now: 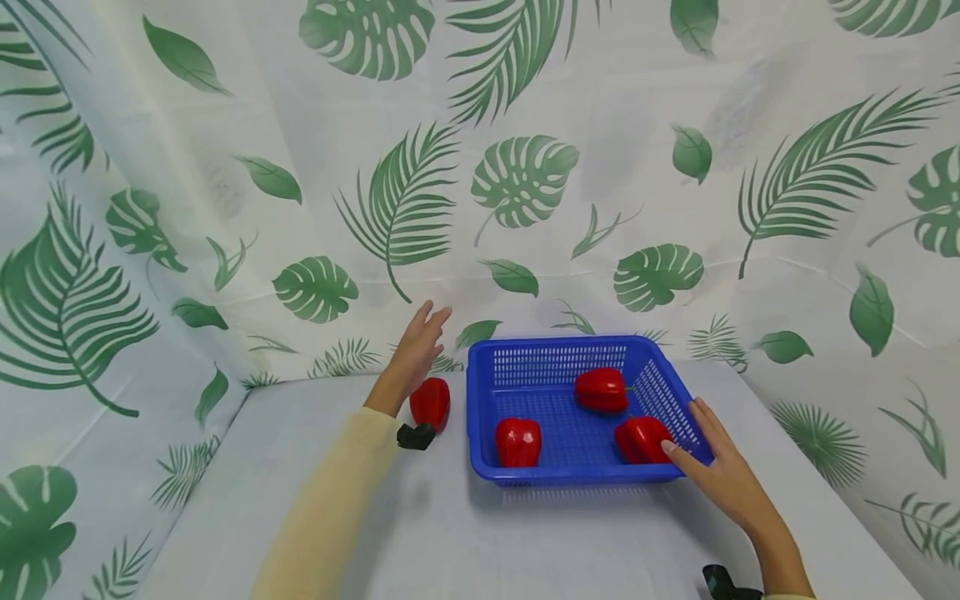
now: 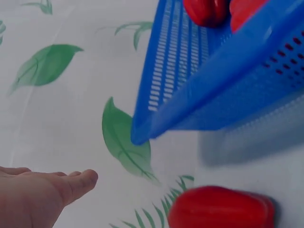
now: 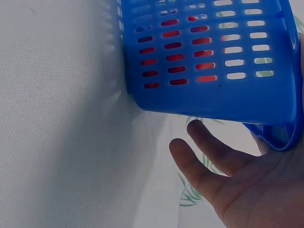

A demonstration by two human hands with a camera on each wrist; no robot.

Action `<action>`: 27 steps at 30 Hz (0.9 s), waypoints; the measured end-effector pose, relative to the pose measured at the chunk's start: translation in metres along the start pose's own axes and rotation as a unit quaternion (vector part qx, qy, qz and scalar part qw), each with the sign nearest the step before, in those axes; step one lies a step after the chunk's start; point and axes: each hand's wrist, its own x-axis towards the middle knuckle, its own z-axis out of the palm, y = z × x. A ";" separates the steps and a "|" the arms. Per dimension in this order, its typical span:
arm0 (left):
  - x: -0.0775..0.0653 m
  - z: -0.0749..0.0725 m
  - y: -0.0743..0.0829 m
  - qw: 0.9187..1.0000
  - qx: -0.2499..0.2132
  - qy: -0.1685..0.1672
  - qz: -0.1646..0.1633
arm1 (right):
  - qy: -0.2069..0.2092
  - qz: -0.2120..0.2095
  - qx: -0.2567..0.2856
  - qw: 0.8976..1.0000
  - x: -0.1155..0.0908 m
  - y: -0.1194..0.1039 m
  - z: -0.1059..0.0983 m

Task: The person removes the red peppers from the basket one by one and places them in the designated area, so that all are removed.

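A blue plastic basket [image 1: 577, 477] with slotted sides sits on a white table [image 1: 555, 550]. Three red peppers lie inside: a front-left pepper [image 1: 518, 443], a back pepper [image 1: 602, 390] and a front-right pepper [image 1: 642, 440]. A loose pepper [image 1: 432, 400] rests on the table just left of the basket.

The person's left hand [image 1: 414, 357] is over the table beside the loose pepper, its fingers extended and holding nothing. The right hand [image 1: 723, 475] rests on the basket's near right corner, fingers loosely straight along the outside, thumb reaching over the rim near the front-right pepper; whether the thumb touches that pepper is unclear. Behind hangs a white cloth [image 1: 585, 108] printed with green leaves.
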 end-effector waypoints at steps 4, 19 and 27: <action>-0.002 0.011 0.004 1.000 -0.015 -0.004 0.001 | 0.001 -0.006 0.004 1.000 -0.002 0.002 0.001; -0.015 0.050 0.006 0.998 -0.045 -0.001 -0.039 | 0.002 -0.009 0.004 1.000 0.000 0.001 0.001; -0.030 0.069 -0.004 0.997 -0.012 -0.028 -0.070 | 0.002 -0.007 0.006 1.000 0.000 0.003 0.002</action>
